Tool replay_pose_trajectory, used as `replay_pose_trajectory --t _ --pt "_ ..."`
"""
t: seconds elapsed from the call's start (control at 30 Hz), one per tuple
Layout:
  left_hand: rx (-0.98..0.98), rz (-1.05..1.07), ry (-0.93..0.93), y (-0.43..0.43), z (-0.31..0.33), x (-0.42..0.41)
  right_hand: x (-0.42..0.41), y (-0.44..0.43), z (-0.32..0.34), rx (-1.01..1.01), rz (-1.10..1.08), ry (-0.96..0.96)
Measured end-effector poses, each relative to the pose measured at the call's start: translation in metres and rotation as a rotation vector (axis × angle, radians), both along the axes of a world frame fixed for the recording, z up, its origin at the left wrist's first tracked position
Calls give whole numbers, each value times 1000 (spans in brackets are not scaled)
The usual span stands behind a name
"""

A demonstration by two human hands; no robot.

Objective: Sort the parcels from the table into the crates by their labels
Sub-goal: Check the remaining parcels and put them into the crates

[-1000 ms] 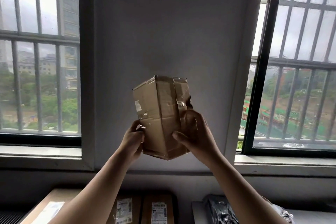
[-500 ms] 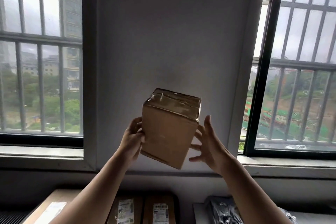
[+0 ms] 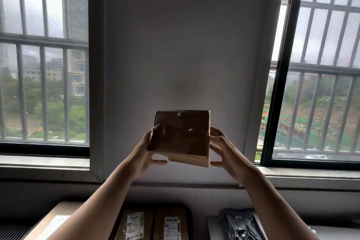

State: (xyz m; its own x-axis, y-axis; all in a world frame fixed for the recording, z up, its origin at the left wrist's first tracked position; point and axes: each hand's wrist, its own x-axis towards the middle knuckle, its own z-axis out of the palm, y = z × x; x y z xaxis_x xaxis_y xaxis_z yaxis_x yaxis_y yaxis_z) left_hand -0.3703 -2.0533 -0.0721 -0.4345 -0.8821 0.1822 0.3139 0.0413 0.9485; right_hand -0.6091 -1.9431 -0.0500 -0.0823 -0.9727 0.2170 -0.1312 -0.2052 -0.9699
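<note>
Before a grey wall (image 3: 185,45), the fingers of left hand (image 3: 143,152) and right hand (image 3: 224,150) clasp a creased, tape-wrapped brown parcel (image 3: 180,134)

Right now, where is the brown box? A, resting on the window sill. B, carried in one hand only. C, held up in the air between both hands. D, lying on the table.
C: the box is up in front of the wall, with the left hand gripping its left side and the right hand on its right side.
</note>
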Motion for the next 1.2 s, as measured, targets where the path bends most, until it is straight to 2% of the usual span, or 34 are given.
replay_pose_trajectory --t 0.13,0.23,0.37,0.47,0.7,1.07,1.2 --pt "-84 -13 15 2 -1 -6 0 -1 3 122 -50 14" --pt "-94 6 50 5 0 -8 4 -1 3 136 -77 -16" --pt "-90 -63 6 7 1 -7 13 -3 -5 2 -155 51" --pt "-127 -52 -40 3 0 -6 15 -4 -11 -127 -98 65" --pt "-368 33 -9 1 -10 -6 11 -14 -36 -381 -37 35" --pt "-486 122 -40 -5 -17 -4 10 -19 -43 -411 -58 49" --pt "-513 117 -17 2 -19 -5 16 -18 -38 -327 -122 -110"
